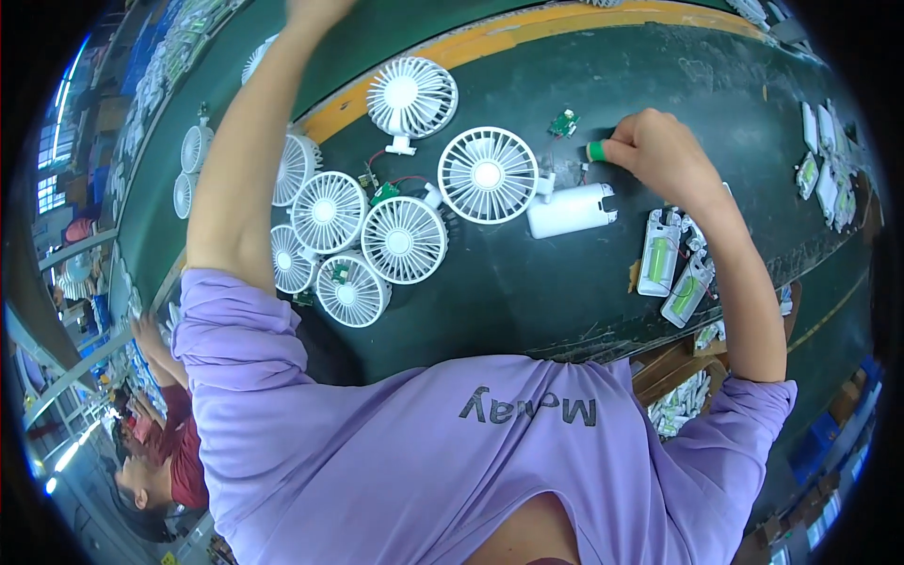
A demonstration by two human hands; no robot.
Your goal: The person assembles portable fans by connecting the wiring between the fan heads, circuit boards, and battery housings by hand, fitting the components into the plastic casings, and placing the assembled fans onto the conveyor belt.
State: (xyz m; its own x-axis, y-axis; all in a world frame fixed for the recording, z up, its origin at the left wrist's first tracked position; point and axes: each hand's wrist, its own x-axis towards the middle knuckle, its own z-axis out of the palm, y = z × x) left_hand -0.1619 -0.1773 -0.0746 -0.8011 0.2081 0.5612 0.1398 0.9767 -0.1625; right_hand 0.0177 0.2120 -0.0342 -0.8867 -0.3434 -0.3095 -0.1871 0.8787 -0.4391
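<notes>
Well, at 8 o'clock a co-worker in a dark red shirt [186,466] is alongside. At 10 o'clock, outside the bare left forearm [247,160], two round white plastic fan heads [193,151] lie side by side. The left hand [320,8] reaches out at 11 o'clock and is cut off by the upper edge, so I cannot tell whether it is spread or closed on something. Inside that forearm, also toward 10, a cluster of round white slatted fans [344,221] lies on the dark green work surface [508,311]. A further white round fan [411,97] sits just before 12; between 12 and 1 is a large white radial-slatted plastic fan [487,175], its neck just beside a smooth white oblong plastic casing [573,210] at 2. A small green circuit board [564,122] lies at 1. The bare right hand [659,155], a green band round one digit, is at 2, well apart from the left, fingers curled in; whether they pinch anything I cannot tell. At 3 lie open white casings with green cells [659,252], and at the far right, between 2 and 3, a pile of white oblong parts [829,179]
</notes>
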